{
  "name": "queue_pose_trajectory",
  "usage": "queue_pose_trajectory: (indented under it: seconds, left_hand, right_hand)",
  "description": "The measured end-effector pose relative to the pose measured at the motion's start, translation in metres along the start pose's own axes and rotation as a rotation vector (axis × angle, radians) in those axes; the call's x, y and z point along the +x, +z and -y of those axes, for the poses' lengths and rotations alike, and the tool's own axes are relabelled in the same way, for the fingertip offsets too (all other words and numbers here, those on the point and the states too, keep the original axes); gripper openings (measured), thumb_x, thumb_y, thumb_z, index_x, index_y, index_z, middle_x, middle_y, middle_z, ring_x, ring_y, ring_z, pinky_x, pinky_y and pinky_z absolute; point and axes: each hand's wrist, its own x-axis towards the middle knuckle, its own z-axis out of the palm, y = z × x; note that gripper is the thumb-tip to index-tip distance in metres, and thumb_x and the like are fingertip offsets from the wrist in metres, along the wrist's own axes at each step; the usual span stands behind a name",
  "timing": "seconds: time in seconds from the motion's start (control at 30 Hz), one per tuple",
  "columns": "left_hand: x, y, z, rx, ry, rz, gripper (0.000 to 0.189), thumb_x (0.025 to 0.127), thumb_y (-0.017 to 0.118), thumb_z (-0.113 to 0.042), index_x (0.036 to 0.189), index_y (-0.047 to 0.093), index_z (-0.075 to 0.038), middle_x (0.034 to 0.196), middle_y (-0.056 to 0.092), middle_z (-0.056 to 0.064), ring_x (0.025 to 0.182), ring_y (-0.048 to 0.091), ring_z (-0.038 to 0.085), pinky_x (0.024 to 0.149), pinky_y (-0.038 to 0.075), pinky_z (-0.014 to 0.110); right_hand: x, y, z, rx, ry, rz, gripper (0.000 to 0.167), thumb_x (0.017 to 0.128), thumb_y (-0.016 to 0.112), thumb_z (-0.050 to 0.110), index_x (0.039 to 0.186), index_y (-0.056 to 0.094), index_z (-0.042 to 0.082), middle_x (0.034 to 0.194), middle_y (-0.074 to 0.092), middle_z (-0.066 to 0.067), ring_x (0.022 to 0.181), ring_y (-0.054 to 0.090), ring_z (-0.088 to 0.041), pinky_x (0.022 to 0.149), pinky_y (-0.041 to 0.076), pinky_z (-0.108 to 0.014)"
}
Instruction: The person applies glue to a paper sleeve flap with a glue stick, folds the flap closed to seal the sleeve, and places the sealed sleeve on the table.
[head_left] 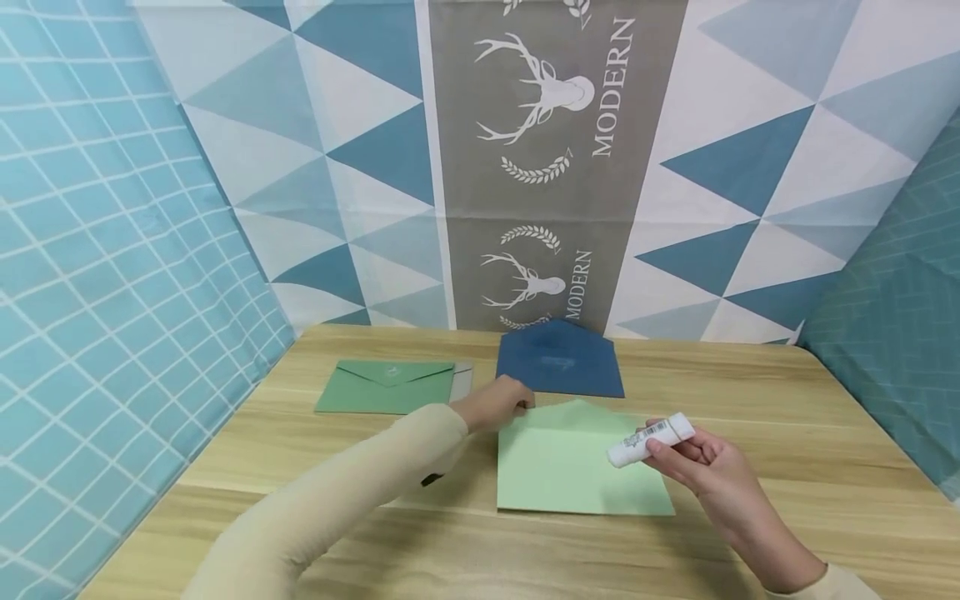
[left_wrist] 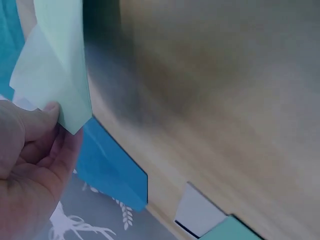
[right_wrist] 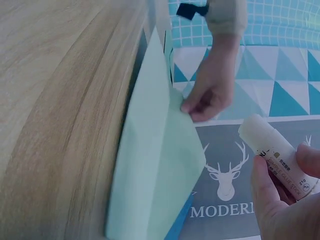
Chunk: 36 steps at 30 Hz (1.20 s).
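A light green envelope (head_left: 577, 475) lies on the wooden table, its flap (head_left: 573, 415) raised toward the back. My left hand (head_left: 495, 402) pinches the envelope's far left corner between thumb and fingers; the left wrist view shows the thumb on the pale green paper (left_wrist: 75, 102). Held in my right hand (head_left: 701, 462) is a white glue stick (head_left: 651, 439), tilted above the envelope's right side. "Simple Glue Stick" is printed on its barrel in the right wrist view, where the right fingers (right_wrist: 267, 192) and thumb grip it. Whether its cap is on I cannot tell.
Behind the light green envelope lies a dark blue envelope (head_left: 558, 367), near the patterned cloth backdrop (head_left: 547, 167). A darker green envelope (head_left: 390, 392) lies at the back left, partly over a grey one (head_left: 462, 382). Bare wooden tabletop (head_left: 465, 554) shows in front.
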Motion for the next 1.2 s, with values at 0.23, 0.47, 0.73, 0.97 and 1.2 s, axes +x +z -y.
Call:
queue_pose_trajectory:
  seconds: [0.23, 0.47, 0.73, 0.97, 1.2]
  left_hand:
    - [-0.036, 0.004, -0.008, 0.007, 0.026, -0.004, 0.03, 0.093, 0.05, 0.009, 0.068, 0.049, -0.008, 0.066, 0.033, -0.004, 0.062, 0.027, 0.009, 0.062, 0.025, 0.022]
    - [-0.062, 0.015, -0.003, -0.015, -0.007, -0.028, 0.03, 0.091, 0.05, 0.01, 0.068, 0.055, -0.009, 0.064, 0.047, -0.003, 0.059, 0.03, 0.006, 0.058, 0.028, 0.019]
    - [-0.084, 0.017, -0.001, -0.101, -0.08, -0.064, 0.022, 0.093, 0.054, 0.004, 0.089, 0.07, -0.01, 0.088, 0.07, 0.002, 0.079, 0.061, 0.009, 0.071, 0.05, 0.021]
    - [-0.102, 0.017, 0.003, -0.125, -0.127, -0.117, 0.015, 0.089, 0.059, 0.005, 0.093, 0.069, -0.005, 0.087, 0.068, 0.006, 0.078, 0.061, 0.014, 0.069, 0.051, 0.024]
    - [-0.114, 0.031, 0.003, -0.135, -0.118, -0.18, 0.012, 0.085, 0.062, 0.007, 0.086, 0.067, -0.005, 0.082, 0.067, 0.005, 0.073, 0.059, 0.008, 0.065, 0.049, 0.019]
  right_hand:
    - [-0.001, 0.006, 0.0, -0.021, 0.002, 0.018, 0.067, 0.092, 0.064, 0.019, 0.143, 0.031, -0.01, 0.106, 0.065, 0.026, 0.1, 0.064, 0.005, 0.089, 0.054, -0.023]
    - [-0.006, 0.016, 0.0, -0.083, -0.015, 0.039, 0.063, 0.092, 0.065, 0.02, 0.14, 0.037, -0.011, 0.111, 0.066, 0.022, 0.102, 0.063, 0.006, 0.09, 0.054, -0.025]
    - [-0.007, 0.025, 0.002, -0.106, -0.045, 0.056, 0.056, 0.091, 0.066, 0.019, 0.135, 0.046, -0.009, 0.112, 0.069, 0.014, 0.102, 0.064, 0.004, 0.088, 0.055, -0.023]
    - [-0.006, 0.027, 0.006, -0.118, -0.036, 0.055, 0.058, 0.09, 0.067, 0.019, 0.136, 0.045, -0.009, 0.116, 0.069, 0.01, 0.101, 0.064, 0.005, 0.088, 0.055, -0.024]
    - [-0.008, 0.035, 0.002, -0.155, -0.009, 0.079, 0.049, 0.088, 0.07, 0.021, 0.129, 0.056, -0.002, 0.109, 0.072, 0.013, 0.099, 0.064, 0.006, 0.086, 0.053, -0.018]
